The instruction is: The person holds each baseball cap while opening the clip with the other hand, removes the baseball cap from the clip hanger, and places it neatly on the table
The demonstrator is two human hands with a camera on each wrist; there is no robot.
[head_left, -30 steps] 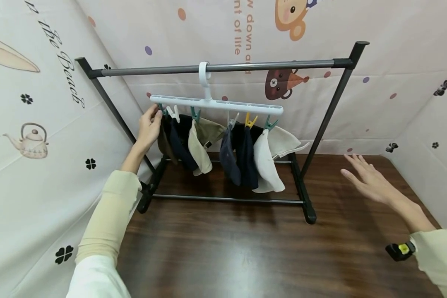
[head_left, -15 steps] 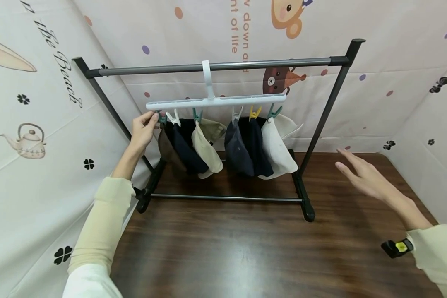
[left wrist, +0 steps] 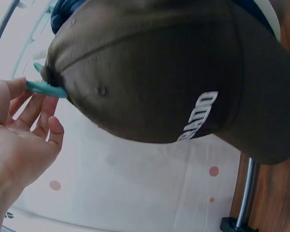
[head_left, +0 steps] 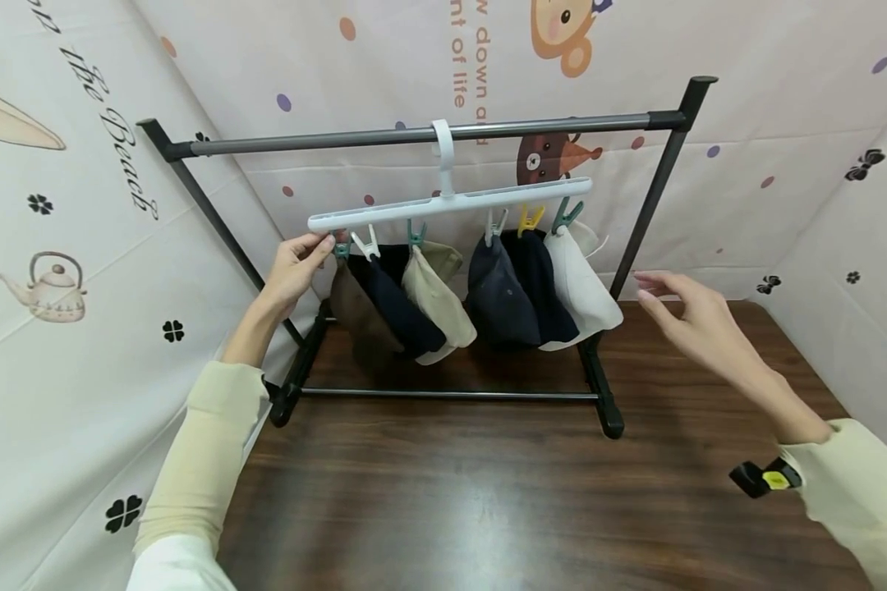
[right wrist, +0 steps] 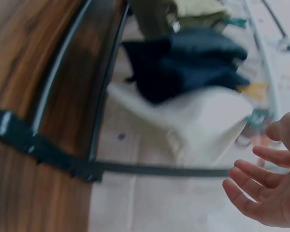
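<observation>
A pale hanger bar hangs by its hook from a dark garment rack in the head view. Clothespins under it hold several caps. At its left end my left hand pinches a green clothespin between thumb and fingers. That clothespin is at the top of a brown cap with white lettering. Beside it hang a navy cap and a beige cap. Farther right are dark blue caps and a white cap. My right hand is in the air right of the rack, fingers loosely bent, holding nothing.
The rack stands on a brown wooden floor, with a low front crossbar and dark feet. White printed cloth walls it in behind and on both sides. A yellow clothespin grips one dark cap.
The hanger has shifted right along the rail and turned, its right end now higher in view. Its caps swung right with it. My left hand moved along; my right hand came closer to the rack.
</observation>
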